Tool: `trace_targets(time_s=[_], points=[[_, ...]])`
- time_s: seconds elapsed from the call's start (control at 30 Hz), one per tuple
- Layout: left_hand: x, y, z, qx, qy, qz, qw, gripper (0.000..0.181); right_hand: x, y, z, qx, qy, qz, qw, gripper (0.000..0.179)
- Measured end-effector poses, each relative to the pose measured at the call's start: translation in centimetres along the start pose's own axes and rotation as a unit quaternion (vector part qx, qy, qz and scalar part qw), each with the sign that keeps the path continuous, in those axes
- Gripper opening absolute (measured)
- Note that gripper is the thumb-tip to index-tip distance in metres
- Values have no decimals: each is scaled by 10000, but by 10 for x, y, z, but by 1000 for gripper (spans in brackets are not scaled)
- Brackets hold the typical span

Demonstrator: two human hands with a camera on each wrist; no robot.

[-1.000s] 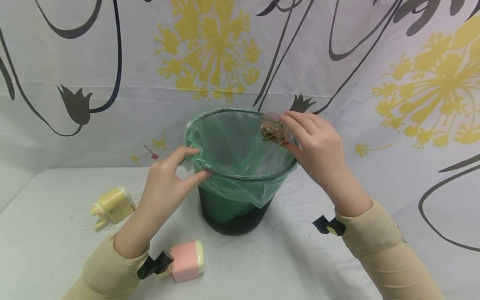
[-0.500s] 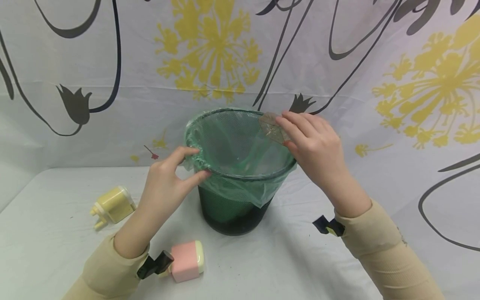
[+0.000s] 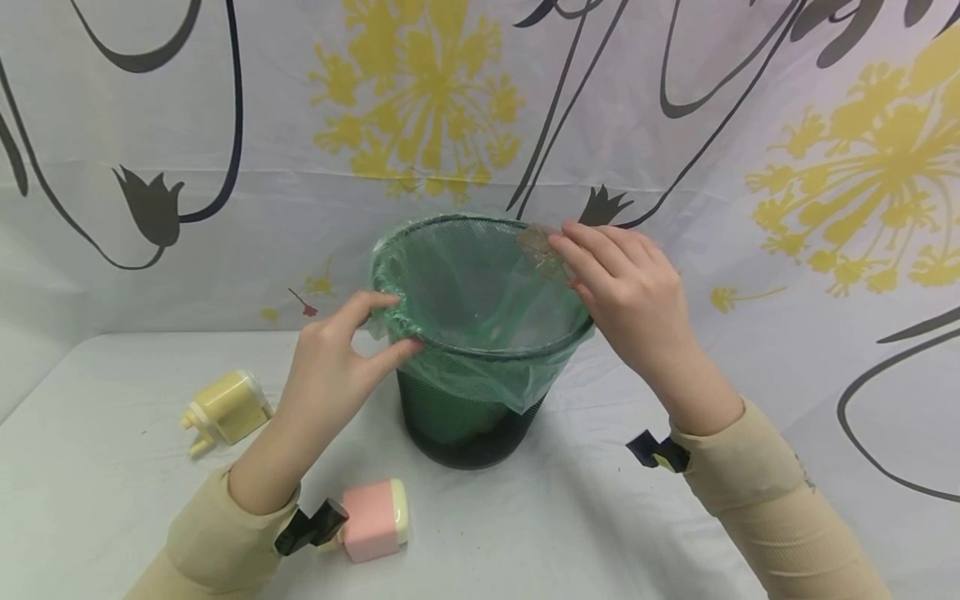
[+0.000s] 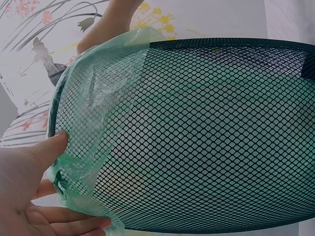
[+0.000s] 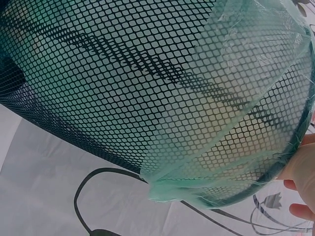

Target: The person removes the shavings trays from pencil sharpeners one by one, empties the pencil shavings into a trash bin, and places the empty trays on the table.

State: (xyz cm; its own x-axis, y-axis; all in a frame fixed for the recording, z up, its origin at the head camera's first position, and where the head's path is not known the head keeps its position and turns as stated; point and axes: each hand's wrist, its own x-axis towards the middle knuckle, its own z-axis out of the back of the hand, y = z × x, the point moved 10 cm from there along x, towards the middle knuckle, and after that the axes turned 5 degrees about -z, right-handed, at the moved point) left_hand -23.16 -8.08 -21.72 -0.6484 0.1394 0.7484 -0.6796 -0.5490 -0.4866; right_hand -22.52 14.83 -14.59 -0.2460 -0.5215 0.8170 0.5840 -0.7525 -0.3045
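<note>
A black mesh wastebasket (image 3: 465, 433) stands upright on the white-covered table, lined with a thin green plastic bag (image 3: 517, 379) folded over its rim. My left hand (image 3: 330, 358) holds the near-left part of that rim, thumb and fingers on the bunched bag; the left wrist view shows the same hand (image 4: 39, 191) close up. Above the right side of the opening, my right hand (image 3: 630, 292) pinches a small clear plastic container (image 3: 538, 248), tilted towards the basket. No shavings show in it. In the right wrist view the mesh hides the container, and part of my right hand (image 5: 302, 167) shows.
A yellow crank pencil sharpener (image 3: 228, 408) lies left of the basket. A similar pink one (image 3: 371, 521) lies in front, close to my left sleeve. Behind the table hangs a white cloth (image 3: 285, 208) printed with flowers.
A second ago the clear container held brown shavings; they have gone from it. The right hand has tipped slightly further over the basket. The left hand stays on the rim.
</note>
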Motion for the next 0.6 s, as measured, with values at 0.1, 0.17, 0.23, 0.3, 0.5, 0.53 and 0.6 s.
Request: trace_targets(time_s=[0.1, 0.17, 0.23, 0.3, 0.5, 0.53, 0.6], points=[[0, 0, 0, -29, -5, 17, 10000, 46, 0, 1, 1, -30, -84, 25, 10000, 63], [0, 1, 0, -24, -15, 15, 10000, 46, 0, 2, 2, -62, -136, 61, 9999, 61], [0, 1, 0, -11, -23, 0, 10000, 46, 0, 3, 2, -89, -183, 105, 9997, 57], [0, 1, 0, -2, -36, -4, 10000, 46, 0, 4, 3, -114, -243, 148, 9995, 50], [0, 2, -1, -12, -11, 36, 10000, 46, 1, 9, 6, -68, -479, 329, 9983, 29], [0, 2, -1, -12, 0, 56, 10000, 46, 1, 10, 7, -62, -507, 360, 9980, 29], [0, 2, -1, -25, 8, 82, 10000, 46, 0, 11, 8, -79, -556, 392, 9977, 28]])
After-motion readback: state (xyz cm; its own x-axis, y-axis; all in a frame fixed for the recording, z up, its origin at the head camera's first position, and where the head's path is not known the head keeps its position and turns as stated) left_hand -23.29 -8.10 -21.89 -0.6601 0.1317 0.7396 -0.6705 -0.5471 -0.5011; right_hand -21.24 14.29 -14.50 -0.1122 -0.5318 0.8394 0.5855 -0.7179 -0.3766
